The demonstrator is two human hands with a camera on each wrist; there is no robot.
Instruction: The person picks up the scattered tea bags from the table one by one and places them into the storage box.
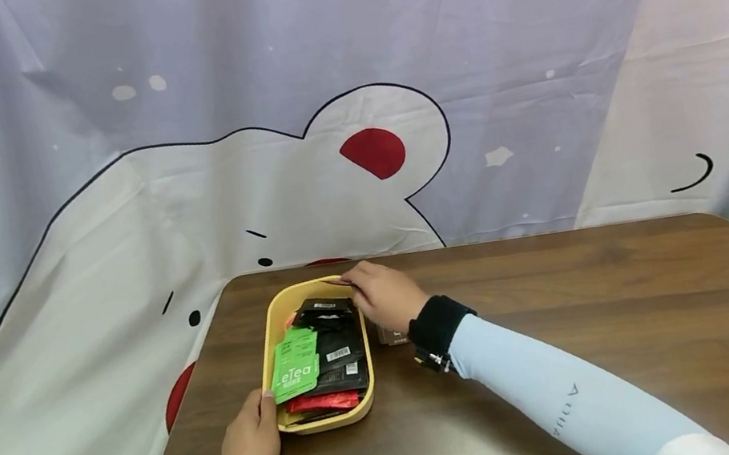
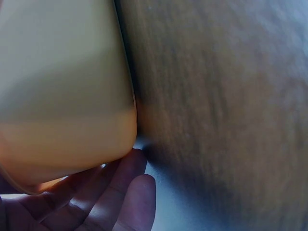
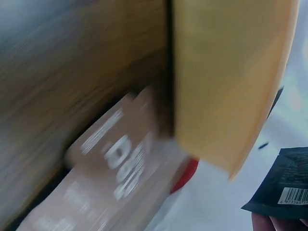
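Note:
A yellow tray (image 1: 274,326) sits near the table's far left and holds several packets: a green eTea packet (image 1: 296,363), black ones (image 1: 341,355) and a red one (image 1: 322,403). My left hand (image 1: 261,418) grips the tray's near-left corner with its thumb on the rim. In the left wrist view its fingers (image 2: 120,197) lie against the tray wall (image 2: 62,86). My right hand (image 1: 362,286) is over the tray's far right corner and pinches a black packet (image 3: 288,188) with a barcode, seen edge-on (image 1: 337,282) in the head view.
A brown packet (image 1: 394,334) lies on the wooden table (image 1: 607,315) just right of the tray, half under my right wrist; it shows blurred in the right wrist view (image 3: 110,173). A printed curtain (image 1: 314,106) hangs behind the table's far edge.

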